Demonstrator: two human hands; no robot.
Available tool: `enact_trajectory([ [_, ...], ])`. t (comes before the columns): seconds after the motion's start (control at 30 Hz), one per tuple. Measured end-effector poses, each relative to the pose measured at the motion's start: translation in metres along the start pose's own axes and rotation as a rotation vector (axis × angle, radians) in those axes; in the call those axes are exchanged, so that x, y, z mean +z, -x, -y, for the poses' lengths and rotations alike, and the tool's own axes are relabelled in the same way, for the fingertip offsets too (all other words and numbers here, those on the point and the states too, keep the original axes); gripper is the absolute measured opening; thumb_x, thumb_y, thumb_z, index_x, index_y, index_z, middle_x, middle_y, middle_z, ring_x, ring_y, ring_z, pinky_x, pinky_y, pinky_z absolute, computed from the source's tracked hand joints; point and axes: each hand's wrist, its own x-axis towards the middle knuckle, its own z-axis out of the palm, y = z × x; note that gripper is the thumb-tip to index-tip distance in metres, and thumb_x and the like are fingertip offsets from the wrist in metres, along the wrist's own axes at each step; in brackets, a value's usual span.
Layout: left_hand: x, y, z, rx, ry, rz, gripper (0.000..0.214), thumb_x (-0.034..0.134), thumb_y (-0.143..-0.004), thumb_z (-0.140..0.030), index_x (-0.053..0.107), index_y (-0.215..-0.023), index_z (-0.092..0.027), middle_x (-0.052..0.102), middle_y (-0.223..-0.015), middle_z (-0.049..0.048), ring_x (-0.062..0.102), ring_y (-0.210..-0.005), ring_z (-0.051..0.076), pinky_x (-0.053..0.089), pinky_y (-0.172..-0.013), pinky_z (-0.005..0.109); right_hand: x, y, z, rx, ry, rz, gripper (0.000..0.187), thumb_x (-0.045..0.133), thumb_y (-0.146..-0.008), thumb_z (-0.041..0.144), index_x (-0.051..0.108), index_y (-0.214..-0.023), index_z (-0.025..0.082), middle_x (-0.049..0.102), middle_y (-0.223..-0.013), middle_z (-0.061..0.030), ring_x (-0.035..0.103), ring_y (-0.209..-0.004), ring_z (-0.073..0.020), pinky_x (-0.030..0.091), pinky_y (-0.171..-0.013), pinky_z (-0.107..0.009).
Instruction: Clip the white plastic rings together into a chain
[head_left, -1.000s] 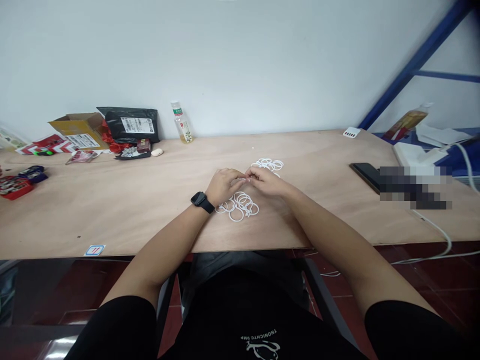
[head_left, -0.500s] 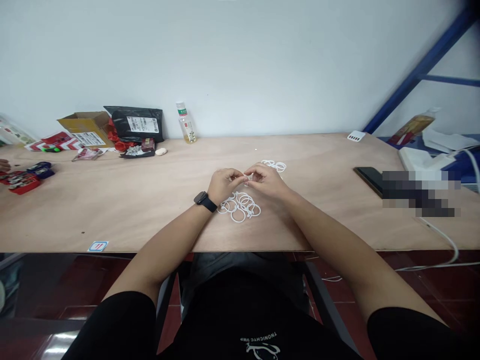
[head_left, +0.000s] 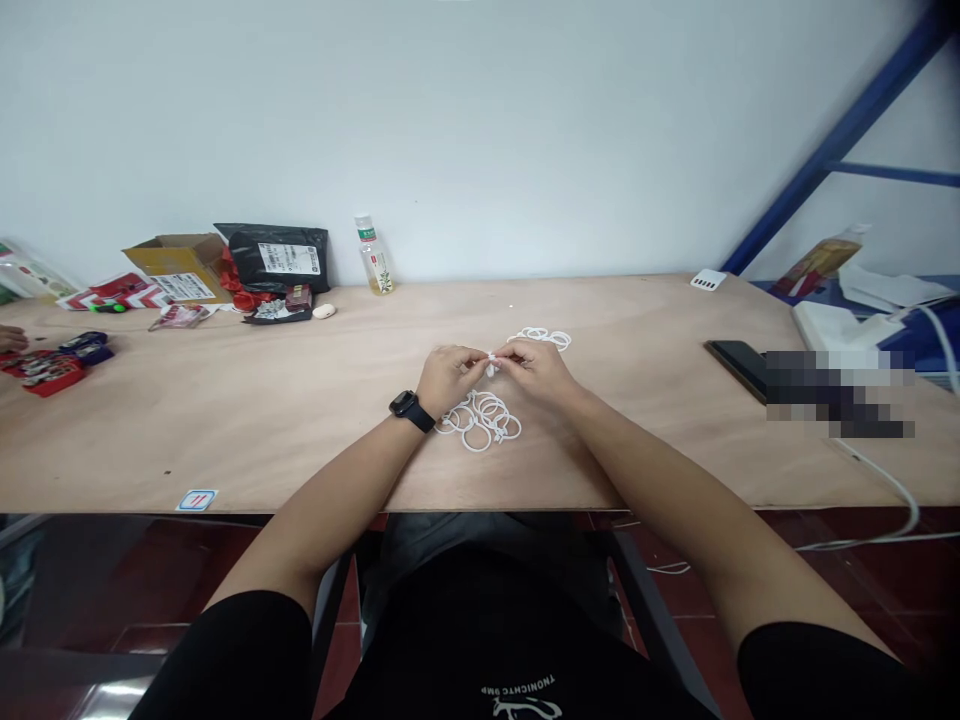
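Over the desk (head_left: 247, 400), the left hand (head_left: 450, 375) and right hand (head_left: 536, 370) meet, fingers pinched narrow. Another person's hand (head_left: 11, 338) is cut off at the left edge. The near white rings (head_left: 480, 418) lie on the wearer's side of the hands; the far white rings (head_left: 556, 341), partly hidden by the right hand, lie beyond. Smallest is the white piece (head_left: 491, 366) — held between both sets of fingers, which mask much of it, so its shape is unclear. The step looks like fine fingertip work — the next move probably calls for firm pinches and small, matched motions.
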Motion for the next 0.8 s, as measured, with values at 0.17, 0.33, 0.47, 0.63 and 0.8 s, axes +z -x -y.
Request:
enact_trajectory([
  [0.17, -0.001, 0.001, -0.002, 0.035, -0.140, 0.038, 0.015, 0.060, -0.086, -0.028, 0.071, -0.078, -0.020, 0.074, -0.077, 0.0022, 0.066, -0.076, 0.017, 0.043, -0.086, 0.035, 0.005, 0.002, -0.001, 0.000, 0.073, -0.001, 0.015, 0.058, -0.087, 0.026, 0.071, -0.084, 0.019, 0.071, -0.076, -0.0039, 0.062, -0.071, -0.0172, 0.044, -0.067, -0.029],
  [0.33, -0.005, -0.003, 0.000, 0.006, -0.108, 0.092, 0.018, 0.057, -0.087, -0.028, 0.071, -0.080, -0.019, 0.074, -0.078, 0.0021, 0.065, -0.072, 0.015, 0.045, -0.081, 0.031, 0.003, 0.000, -0.001, -0.015, 0.221, -0.004, 0.019, 0.054, -0.090, 0.028, 0.071, -0.091, 0.021, 0.073, -0.088, -0.0048, 0.065, -0.082, -0.0187, 0.045, -0.075, -0.029],
  [0.47, -0.011, -0.004, 0.002, 0.086, -0.082, 0.309, 0.019, 0.057, -0.085, -0.029, 0.072, -0.089, -0.020, 0.074, -0.086, 0.0024, 0.065, -0.078, 0.016, 0.047, -0.080, 0.029, -0.010, -0.003, -0.009, 0.032, 0.479, -0.041, 0.025, 0.048, -0.093, 0.030, 0.070, -0.100, 0.021, 0.072, -0.100, -0.0073, 0.065, -0.092, -0.0218, 0.044, -0.079, -0.032],
  [0.63, -0.014, -0.001, 0.003, 0.038, -0.263, 0.546, 0.018, 0.060, -0.075, -0.027, 0.073, -0.086, -0.020, 0.071, -0.092, 0.0044, 0.064, -0.090, 0.021, 0.046, -0.088, 0.033, -0.019, -0.005, -0.022, 0.185, 0.570, -0.037, 0.023, 0.053, -0.088, 0.027, 0.070, -0.103, 0.022, 0.072, -0.103, -0.0061, 0.064, -0.093, -0.0227, 0.045, -0.076, -0.032],
  [0.8, -0.011, -0.001, 0.003, -0.041, -0.323, 0.534, 0.016, 0.055, -0.078, -0.025, 0.069, -0.084, -0.020, 0.069, -0.094, 0.0056, 0.063, -0.091, 0.021, 0.046, -0.087, 0.034, -0.005, -0.004, -0.011, 0.115, 0.346, 0.064, 0.020, 0.059, -0.085, 0.028, 0.071, -0.099, 0.021, 0.072, -0.095, -0.0048, 0.064, -0.086, -0.0191, 0.045, -0.076, -0.030],
])
